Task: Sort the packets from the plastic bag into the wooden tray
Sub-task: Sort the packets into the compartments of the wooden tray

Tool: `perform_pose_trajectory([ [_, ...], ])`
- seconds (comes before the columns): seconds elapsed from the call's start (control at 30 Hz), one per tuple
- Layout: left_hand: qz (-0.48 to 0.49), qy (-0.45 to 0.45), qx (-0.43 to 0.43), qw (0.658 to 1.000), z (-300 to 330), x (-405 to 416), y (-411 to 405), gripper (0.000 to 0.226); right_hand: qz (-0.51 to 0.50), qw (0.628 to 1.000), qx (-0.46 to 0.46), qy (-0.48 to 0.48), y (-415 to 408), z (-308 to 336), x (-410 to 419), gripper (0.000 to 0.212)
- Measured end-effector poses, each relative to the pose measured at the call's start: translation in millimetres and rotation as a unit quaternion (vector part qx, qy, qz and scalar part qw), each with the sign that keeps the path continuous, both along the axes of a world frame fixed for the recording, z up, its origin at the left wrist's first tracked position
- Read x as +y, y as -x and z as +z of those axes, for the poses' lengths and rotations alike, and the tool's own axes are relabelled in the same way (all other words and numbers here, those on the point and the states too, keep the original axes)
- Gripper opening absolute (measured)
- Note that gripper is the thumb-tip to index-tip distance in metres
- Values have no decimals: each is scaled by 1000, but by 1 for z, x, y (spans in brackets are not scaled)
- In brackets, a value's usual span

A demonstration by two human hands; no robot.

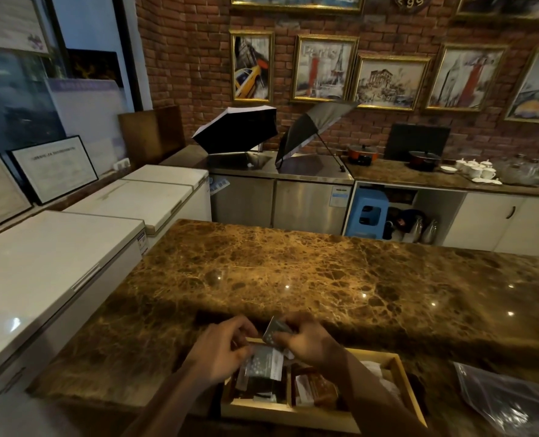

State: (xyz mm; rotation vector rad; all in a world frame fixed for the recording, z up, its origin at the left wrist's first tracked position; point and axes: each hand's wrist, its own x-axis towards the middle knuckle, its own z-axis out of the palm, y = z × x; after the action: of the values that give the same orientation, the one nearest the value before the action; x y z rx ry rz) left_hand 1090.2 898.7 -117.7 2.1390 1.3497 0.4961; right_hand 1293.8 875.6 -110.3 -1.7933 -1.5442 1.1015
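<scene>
A light wooden tray [407,389] with several compartments lies on the near edge of the brown marble counter. Dark packets fill its left compartment and brown packets [317,389] lie in the middle one. My left hand [222,348] pinches a grey spotted packet [263,361] above the left compartment. My right hand [309,340] holds another grey packet [276,331] tilted upright just above the tray's far rim. The clear plastic bag [508,402] lies crumpled on the counter at the right of the tray.
The marble counter [293,272] stretches ahead. White chest freezers [57,266] stand along the left. Beyond the counter are steel cabinets with two open umbrellas [240,127], pots and white cups against a brick wall.
</scene>
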Motion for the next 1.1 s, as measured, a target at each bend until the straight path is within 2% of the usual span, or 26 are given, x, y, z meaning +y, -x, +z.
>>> perform_pose_trajectory([
  [0.17, -5, -14, 98, 995, -3, -4, 11, 7, -25, 1000, 0, 0, 6, -4, -2, 25],
  [0.33, -27, -61, 128, 989, -11, -11, 15, 18, -23, 999, -36, -29, 13, -11, -3, 28],
  [0.53, -8, -89, 71, 993, -15, -11, 27, 25, -21, 997, -60, -33, 19, -16, -6, 30],
  [0.63, -12, -112, 61, 992, -14, -8, 32, 28, -13, 990, -120, -70, 19, -19, -11, 33],
  [0.8, -3, -100, 57, 993, -10, -6, 31, 33, -18, 974, -186, -126, 7, -11, -20, 23],
  [1.1, -5, -51, 65, 997, -2, -15, 7, 43, -61, 969, -207, -120, -21, -5, -41, 21],
])
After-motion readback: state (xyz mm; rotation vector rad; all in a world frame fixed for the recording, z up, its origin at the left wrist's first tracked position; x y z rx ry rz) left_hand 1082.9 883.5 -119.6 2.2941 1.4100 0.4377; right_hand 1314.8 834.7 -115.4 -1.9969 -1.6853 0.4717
